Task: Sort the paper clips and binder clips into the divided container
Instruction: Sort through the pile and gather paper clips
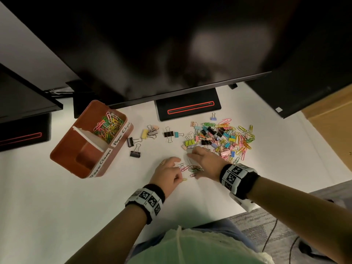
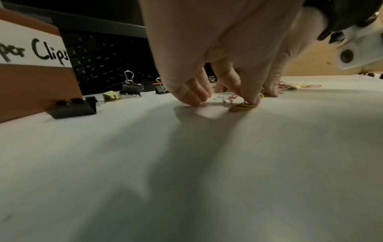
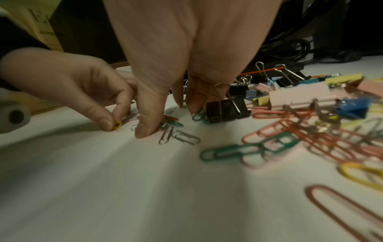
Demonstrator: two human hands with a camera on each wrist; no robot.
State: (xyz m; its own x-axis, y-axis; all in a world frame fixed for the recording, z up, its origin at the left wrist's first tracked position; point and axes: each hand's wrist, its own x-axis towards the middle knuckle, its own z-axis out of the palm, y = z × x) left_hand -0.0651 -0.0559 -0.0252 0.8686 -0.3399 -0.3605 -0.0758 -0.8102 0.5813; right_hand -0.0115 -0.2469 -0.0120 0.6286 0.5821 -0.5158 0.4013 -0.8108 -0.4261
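Two hands work a small scatter of paper clips point(image 1: 192, 168) on the tabletop point(image 1: 95, 206).
Left hand point(image 1: 169, 173) pinches a yellow clip point(image 3: 117, 125); right hand point(image 1: 204, 161) presses loose clips with straight fingers beside the pile point(image 1: 221, 139); container point(image 1: 91, 140) stands left.

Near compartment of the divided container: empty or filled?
Empty. The divided container's near compartment shows bare red floor; only the far compartment holds paper clips.
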